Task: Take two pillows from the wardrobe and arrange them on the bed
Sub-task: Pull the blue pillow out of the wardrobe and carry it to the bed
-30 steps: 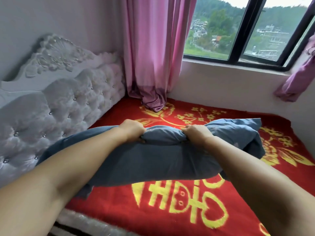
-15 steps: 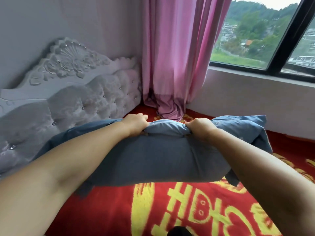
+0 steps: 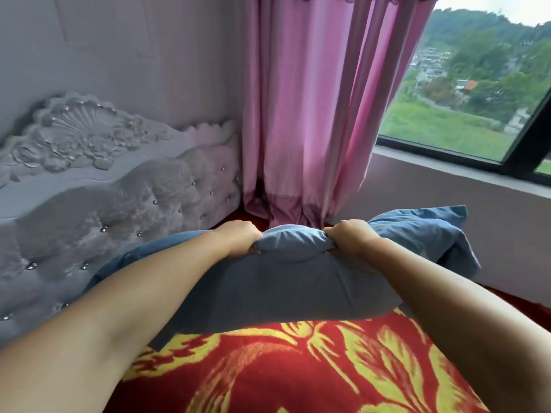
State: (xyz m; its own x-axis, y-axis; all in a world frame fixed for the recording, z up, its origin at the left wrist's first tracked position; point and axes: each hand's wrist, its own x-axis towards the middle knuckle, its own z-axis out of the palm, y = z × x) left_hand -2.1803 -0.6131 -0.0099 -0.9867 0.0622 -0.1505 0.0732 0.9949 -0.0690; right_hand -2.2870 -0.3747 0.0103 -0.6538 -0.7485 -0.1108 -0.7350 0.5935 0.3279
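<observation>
A view from a head-worn camera looks down along two bare forearms that reach forward over a bed [image 3: 298, 377]. The bed is covered by a red blanket [image 3: 268, 368] patterned with large yellow leaves and flowers. Both hands hold one blue pillow [image 3: 286, 287], which spans the middle of the view and hangs just above the blanket, its lower edge casting shade on the red cloth. The left hand [image 3: 238, 238] has its fingers curled tightly around a bunched fold along the pillow's top edge. The right hand [image 3: 351, 236] grips the same top edge just to the right, fingers also curled into the fabric, so a rounded hump of blue cloth bulges between the two fists. The pillow's right corner [image 3: 432, 225] sticks up and out past the right hand, and its left end runs behind the left forearm toward the headboard [image 3: 98, 204]. That headboard, on the left, is pale grey, tufted and studded with small sparkling buttons, topped by carved shell and rose shapes. A pink curtain [image 3: 313, 114] hangs in the corner behind the pillow, its hem reaching down to the bed. At upper right a dark-framed window [image 3: 521, 144] shows green hills and distant buildings.
</observation>
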